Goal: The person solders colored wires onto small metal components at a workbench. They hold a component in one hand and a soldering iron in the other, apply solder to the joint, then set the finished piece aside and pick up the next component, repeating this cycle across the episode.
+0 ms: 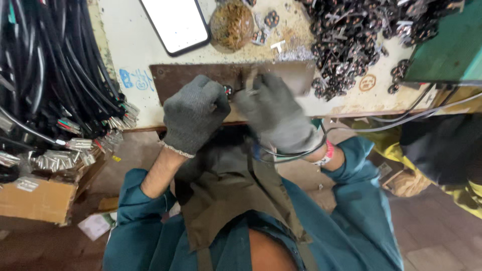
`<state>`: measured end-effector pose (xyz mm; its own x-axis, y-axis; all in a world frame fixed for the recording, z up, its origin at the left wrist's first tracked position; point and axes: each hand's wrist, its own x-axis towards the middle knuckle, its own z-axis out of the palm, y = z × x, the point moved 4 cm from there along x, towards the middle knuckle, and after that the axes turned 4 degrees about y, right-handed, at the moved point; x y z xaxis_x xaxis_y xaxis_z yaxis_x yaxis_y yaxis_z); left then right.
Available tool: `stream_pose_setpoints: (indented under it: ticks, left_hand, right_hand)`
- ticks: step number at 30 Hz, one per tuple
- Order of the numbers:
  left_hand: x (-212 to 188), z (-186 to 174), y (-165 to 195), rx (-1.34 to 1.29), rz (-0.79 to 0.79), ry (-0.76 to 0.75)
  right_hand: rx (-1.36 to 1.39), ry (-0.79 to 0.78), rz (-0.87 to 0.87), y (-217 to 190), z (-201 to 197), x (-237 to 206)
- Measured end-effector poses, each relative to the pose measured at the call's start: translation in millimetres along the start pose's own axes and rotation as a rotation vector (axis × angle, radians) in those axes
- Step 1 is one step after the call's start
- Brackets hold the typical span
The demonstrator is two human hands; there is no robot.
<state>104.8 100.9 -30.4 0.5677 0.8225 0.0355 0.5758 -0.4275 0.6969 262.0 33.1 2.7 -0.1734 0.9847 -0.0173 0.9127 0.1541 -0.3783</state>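
Both my hands wear grey knit gloves and meet over a brown metal plate [191, 78] at the bench's front edge. My left hand [193, 113] is closed in a fist around a small round part [229, 90] with red and dark spots. My right hand [273, 113] pinches a thin tool or wire end [252, 83] against that part; it is blurred. A black cable [293, 156] loops around my right wrist. A big heap of small dark round parts [351, 35] lies at the back right of the bench.
A phone [175, 22] lies face up beside a brown round lump [232, 24]. Bundles of black cables with metal-tipped ends [55, 90] hang at the left over a cardboard box [35, 200]. A green machine body [447, 50] stands at the right; another person's yellow sleeve [452, 190] is below it.
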Motion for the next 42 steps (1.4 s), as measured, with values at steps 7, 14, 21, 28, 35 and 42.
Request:
stream_pose_setpoints:
  ticks: [7,14,21,28,35,42]
  left_hand:
    - [0,-2,4,0.009,-0.002,0.011]
    - [-5,20,14,0.018,-0.014,-0.11]
    - [-1,20,17,0.016,-0.047,-0.157]
    - [-9,25,9,-0.06,-0.053,-0.202]
    - [-52,-13,16,0.328,0.011,0.096]
    - [-2,-60,28,0.436,0.034,-0.193]
  right_hand:
    - [0.19,0.033,0.266,10,-7,-7]
    - [0.593,0.516,0.461,30,52,-97]
    - [0.6,0.472,0.589,36,88,-118]
    - [0.415,0.397,0.373,21,60,-52]
    - [0.563,0.683,0.31,22,51,-43]
    - [0.526,0.788,0.582,37,82,-79]
